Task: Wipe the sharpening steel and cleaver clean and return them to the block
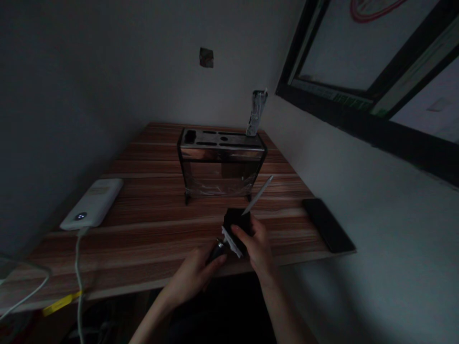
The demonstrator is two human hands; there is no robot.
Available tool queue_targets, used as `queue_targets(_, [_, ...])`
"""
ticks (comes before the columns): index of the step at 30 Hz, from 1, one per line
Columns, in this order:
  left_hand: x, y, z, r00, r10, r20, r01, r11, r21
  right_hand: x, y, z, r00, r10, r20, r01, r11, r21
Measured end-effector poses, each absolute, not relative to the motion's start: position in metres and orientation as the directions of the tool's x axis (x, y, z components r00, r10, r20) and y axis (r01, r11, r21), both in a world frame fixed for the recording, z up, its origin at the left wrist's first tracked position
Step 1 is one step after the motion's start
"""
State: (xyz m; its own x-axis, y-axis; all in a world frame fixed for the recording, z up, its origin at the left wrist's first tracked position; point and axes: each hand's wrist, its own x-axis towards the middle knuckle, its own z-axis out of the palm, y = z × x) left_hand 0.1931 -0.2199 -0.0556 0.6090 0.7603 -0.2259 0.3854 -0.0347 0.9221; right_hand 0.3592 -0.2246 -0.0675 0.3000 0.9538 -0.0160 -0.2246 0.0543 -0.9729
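My left hand point(195, 274) is closed round the dark handle of a knife point(258, 193), whose pale blade points up and to the right over the table. My right hand point(256, 246) pinches a dark cloth or pad point(234, 220) with a white edge, pressed against the blade near the handle. Both hands hover at the front edge of the wooden table point(161, 229). Behind them stands a metal knife rack point(221, 162) with slots on top, and one wrapped item point(256, 112) sticks up from its right end.
A white power bank point(93, 202) with a lit button lies at the left, its cable point(78, 267) hanging off the front edge. A black phone point(328, 224) lies at the table's right edge by the wall. A dark-framed window point(358, 91) is at upper right.
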Motion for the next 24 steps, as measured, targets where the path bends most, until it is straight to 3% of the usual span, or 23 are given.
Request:
queue_targets(10, [0.193, -0.221, -0.054, 0.612, 0.746, -0.262, 0.427, -0.032, 0.904, 0.382, -0.21, -0.05, 0.379, 0.925, -0.031, -0.313, 0.097, -0.945])
queue_targets(16, [0.192, -0.219, -0.057, 0.628, 0.741, -0.237, 0.426, -0.073, 0.902, 0.401, -0.197, -0.041, 0.398, 0.917, 0.01, -0.295, 0.139, -0.945])
queue_targets(24, [0.191, -0.22, -0.059, 0.622, 0.749, -0.227, 0.436, -0.09, 0.896, 0.43, -0.178, -0.03, 0.553, 0.831, 0.066, -0.25, 0.241, -0.938])
